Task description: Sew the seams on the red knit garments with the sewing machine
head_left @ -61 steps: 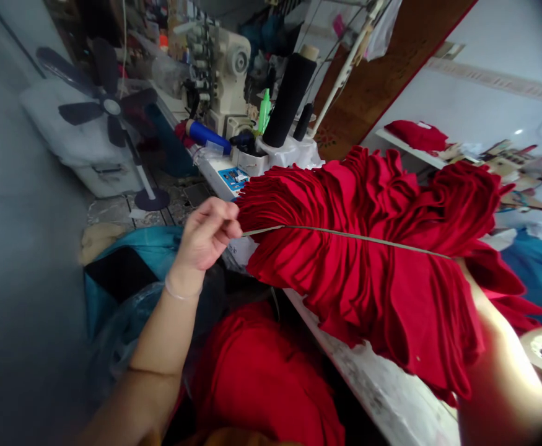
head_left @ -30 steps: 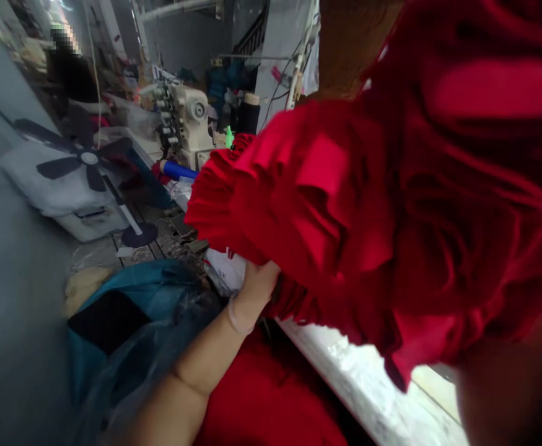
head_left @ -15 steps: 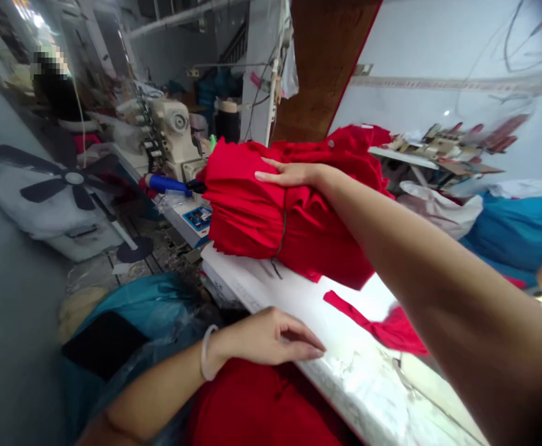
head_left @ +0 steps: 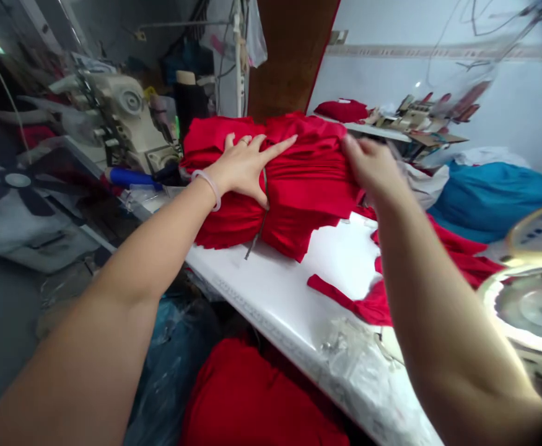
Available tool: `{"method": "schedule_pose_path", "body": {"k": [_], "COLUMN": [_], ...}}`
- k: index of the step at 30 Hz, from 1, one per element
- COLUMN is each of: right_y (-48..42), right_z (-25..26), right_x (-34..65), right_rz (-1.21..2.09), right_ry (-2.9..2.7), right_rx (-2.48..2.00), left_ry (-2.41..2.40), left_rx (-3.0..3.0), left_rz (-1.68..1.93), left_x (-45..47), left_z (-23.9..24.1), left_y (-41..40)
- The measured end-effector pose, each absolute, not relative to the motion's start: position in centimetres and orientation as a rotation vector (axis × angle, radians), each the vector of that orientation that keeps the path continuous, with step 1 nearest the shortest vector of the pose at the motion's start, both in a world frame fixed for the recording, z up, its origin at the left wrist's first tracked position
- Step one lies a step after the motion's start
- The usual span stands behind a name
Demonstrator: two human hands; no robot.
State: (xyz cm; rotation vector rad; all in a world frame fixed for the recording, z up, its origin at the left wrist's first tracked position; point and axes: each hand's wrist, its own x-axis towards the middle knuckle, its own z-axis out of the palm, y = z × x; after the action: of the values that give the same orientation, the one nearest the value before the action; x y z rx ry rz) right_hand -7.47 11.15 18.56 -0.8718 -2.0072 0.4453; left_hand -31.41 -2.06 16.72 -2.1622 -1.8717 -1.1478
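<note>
The stack of cut knit cloth point(head_left: 298, 186) on the table is a solid bright red, deepening to darker red in its folds, and the cord point(head_left: 262, 214) around it is a dull grey-green. The tabletop point(head_left: 271, 297) is white with faint grey speckling, while the loose strip of cloth point(head_left: 340, 297) and the heap of cloth point(head_left: 261, 396) below the table match the same red. The sewing machine point(head_left: 131, 118) is cream, the thread cone point(head_left: 189, 105) black, the bundle point(head_left: 489, 198) on the right plain teal-blue, and the bangle point(head_left: 208, 186) pale and milky.
</note>
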Motion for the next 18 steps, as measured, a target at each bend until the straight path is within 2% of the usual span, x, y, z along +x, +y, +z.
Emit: {"method": "schedule_pose_path", "body": {"k": [4,9,13,18], "right_y": [2.2,-2.9,-1.6,-2.8], "right_z": [9.6,1.3,0.3,3.7], "right_x": [-5.4,-9.4,-12.8,-11.7], "right_rz": [0.454,0.864,1.054,1.140], "right_ry": [-1.765,-1.948,-1.926,-1.918], "right_rx": [-0.898,-0.761,-0.723,-0.591], "left_ry": [-1.926,-2.089,-2.227,-2.236], "left_rx": [-2.073,-2.098,-2.082,-1.979], "left_rz": [-1.198,-0.629,-0.087,-0.026], "left_x": [-32.2,-30.7,-28.7,-27.2], "left_z": [15.3,16.7,19.4,19.8], "left_y": [0.3,-0.4,-2.5,-3.6]}}
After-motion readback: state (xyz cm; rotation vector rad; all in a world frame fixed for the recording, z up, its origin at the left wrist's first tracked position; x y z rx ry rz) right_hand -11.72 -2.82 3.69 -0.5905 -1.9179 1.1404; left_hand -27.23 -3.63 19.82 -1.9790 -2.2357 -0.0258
